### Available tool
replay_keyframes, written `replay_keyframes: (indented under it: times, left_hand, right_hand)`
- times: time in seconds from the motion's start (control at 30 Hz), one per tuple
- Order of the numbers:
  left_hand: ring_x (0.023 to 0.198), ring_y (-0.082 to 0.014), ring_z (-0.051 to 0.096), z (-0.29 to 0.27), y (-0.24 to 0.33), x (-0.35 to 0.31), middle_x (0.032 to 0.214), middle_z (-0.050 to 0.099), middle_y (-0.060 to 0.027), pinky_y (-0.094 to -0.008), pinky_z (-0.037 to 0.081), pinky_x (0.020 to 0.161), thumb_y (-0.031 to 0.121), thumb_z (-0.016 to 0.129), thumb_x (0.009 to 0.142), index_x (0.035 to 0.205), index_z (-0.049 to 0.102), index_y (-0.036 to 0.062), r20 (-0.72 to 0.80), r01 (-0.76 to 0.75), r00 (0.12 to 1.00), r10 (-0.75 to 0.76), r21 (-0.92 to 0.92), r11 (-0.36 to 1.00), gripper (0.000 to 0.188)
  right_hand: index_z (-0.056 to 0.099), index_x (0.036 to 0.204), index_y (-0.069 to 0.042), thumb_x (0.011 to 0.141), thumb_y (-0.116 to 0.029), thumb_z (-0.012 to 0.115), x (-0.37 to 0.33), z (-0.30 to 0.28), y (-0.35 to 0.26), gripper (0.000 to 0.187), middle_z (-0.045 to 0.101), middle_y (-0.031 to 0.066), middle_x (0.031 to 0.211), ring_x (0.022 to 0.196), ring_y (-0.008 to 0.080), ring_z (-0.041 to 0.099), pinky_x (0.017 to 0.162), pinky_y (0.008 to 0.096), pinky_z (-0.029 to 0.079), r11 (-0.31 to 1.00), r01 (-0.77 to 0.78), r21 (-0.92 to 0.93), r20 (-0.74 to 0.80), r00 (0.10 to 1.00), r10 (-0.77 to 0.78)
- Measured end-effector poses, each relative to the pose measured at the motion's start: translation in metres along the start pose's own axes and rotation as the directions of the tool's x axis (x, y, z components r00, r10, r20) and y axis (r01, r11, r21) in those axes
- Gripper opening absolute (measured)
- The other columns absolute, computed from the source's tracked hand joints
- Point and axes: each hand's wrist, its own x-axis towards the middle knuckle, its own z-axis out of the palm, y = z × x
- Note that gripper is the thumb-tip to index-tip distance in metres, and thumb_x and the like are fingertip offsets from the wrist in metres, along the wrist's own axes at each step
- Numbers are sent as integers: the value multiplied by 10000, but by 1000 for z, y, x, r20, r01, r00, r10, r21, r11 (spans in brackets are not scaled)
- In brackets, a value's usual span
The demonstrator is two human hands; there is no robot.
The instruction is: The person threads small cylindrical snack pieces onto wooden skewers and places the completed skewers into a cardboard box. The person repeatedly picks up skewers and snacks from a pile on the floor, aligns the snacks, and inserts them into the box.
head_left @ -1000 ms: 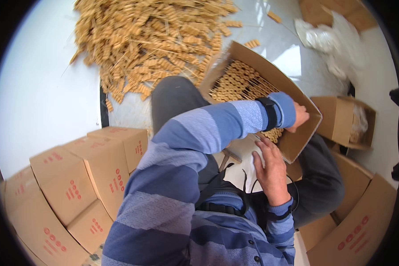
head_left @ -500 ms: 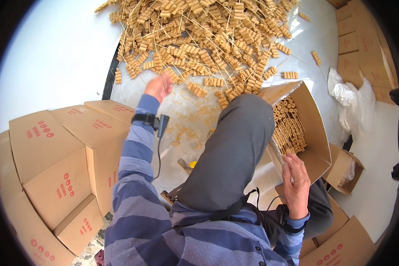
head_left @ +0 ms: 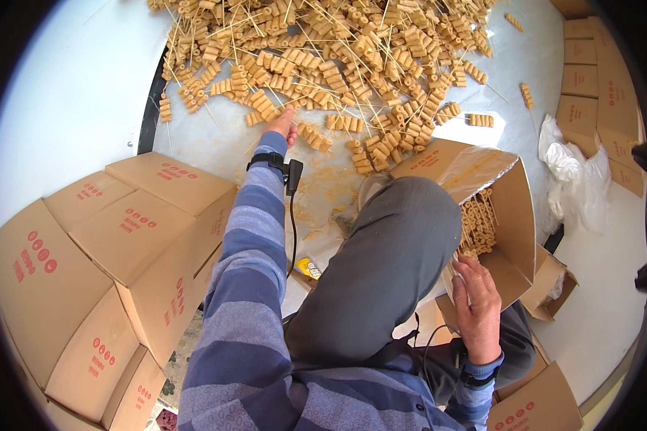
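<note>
My left hand (head_left: 283, 128) reaches to the near edge of a large pile of skewers (head_left: 331, 50), each a thin stick bearing tan, ring-shaped puffed pieces. Its fingers pinch together by the stick of a skewer (head_left: 313, 136); the exact grip is partly hidden. On the right, a tilted cardboard box (head_left: 516, 241) opens toward me, with stacked skewers (head_left: 478, 224) inside, their ring ends facing out. My right hand (head_left: 476, 305) is closed at the near lip of this box, fingertips by the lowest skewers. What lies under its fingers is hard to see.
Stacked closed cartons (head_left: 122, 237) stand at the left, more cartons (head_left: 586, 93) at the far right. A crumpled white plastic bag (head_left: 571, 169) and a small open box (head_left: 550, 287) lie beyond the tilted box. My bent knee (head_left: 410, 215) is between my hands. Crumbs lie on the pale surface.
My left hand has moved right to the skewers at the pile's near edge, and its fingers have closed there. My right hand stays at the box lip. The whole view has shifted.
</note>
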Motion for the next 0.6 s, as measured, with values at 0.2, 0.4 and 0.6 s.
replay_keyframes:
  times: [0.2,0.4,0.6]
  left_hand:
    - [469,-92,458,5,6,8,635,539,23,-240,363,390,473,676,940,862,639,119,-46,-26,999,25,-14,1000,365]
    - [505,-88,433,1,20,-52,665,525,32,-231,348,435,303,632,986,955,660,79,236,-108,959,158,-214,971,227]
    - [544,-74,427,-9,62,-167,644,477,40,-231,316,474,274,582,1024,994,629,34,435,-352,806,401,-193,916,246]
  right_hand:
    - [678,1133,-6,902,-14,665,7,2,3,231,681,165,1184,1073,354,659,924,409,529,1000,8,-27,21,1000,-8]
    - [679,1135,-8,903,9,655,10,-9,-7,233,682,167,1180,1063,350,668,907,396,536,999,49,13,-27,998,-49]
    - [681,1141,-11,907,23,648,21,-31,-38,239,686,164,1170,1051,343,671,903,386,538,985,165,57,-160,975,-154]
